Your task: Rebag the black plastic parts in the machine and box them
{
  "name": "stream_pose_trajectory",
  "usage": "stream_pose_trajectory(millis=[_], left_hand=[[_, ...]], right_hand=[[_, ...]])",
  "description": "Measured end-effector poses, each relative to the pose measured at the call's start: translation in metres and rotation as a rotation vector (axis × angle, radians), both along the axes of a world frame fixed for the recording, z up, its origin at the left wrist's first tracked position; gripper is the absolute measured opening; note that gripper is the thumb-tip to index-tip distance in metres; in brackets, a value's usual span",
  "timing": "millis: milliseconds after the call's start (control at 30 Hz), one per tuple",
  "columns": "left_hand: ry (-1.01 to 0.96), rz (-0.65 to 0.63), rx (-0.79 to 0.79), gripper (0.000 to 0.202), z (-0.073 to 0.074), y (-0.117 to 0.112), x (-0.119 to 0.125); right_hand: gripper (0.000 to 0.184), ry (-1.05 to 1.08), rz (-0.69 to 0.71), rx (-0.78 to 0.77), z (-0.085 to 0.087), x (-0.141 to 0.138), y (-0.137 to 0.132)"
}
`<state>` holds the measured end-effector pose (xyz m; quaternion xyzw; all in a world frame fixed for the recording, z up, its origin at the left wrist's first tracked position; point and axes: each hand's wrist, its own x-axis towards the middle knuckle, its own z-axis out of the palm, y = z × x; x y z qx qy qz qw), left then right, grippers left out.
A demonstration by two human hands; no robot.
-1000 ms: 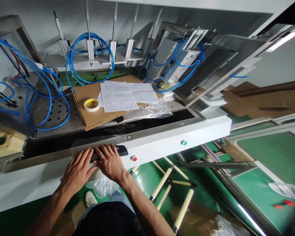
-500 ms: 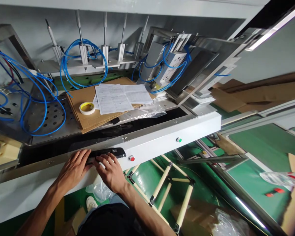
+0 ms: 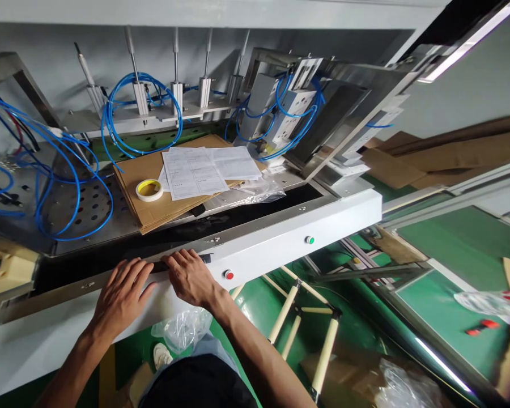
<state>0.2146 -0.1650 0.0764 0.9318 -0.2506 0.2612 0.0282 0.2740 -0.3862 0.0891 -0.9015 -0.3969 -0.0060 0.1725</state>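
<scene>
A glossy black plastic part (image 3: 206,258) lies along the front metal edge (image 3: 225,242) of the machine, mostly hidden by my hands. Only a thin dark strip of it shows between them and a short end to the right. My left hand (image 3: 125,292) rests palm down at its left end, fingers extended over the edge and thumb apart. Over the part's middle, my right hand (image 3: 190,277) has its fingers curled together; their tips are hidden. A red button (image 3: 228,275) sits on the white front panel (image 3: 272,249) right of my right hand.
Behind the dark slot lie cardboard sheets (image 3: 131,170), printed papers (image 3: 195,173) and a tape roll (image 3: 149,190). Blue air hoses (image 3: 106,130) loop around several cylinders. A green button (image 3: 310,240) is farther right. A cream tube frame (image 3: 325,351) and plastic bag (image 3: 182,328) are below.
The black part has tipped from showing its broad face to a thin edge. My right hand has shifted slightly up and right over it; my left hand has flattened out.
</scene>
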Motion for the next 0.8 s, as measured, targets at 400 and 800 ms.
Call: stream_pose_trajectory(millis=[400,800], left_hand=[[0.211,0.024,-0.048,0.042,-0.021,0.004,0.043],[0.314,-0.032,-0.029,0.042,-0.029,0.013,0.052]], right_hand=[[0.059,-0.006,-0.098,-0.123,0.003,0.032,0.018],[0.070,-0.009,-0.019,-0.117,-0.009,0.032,0.013]])
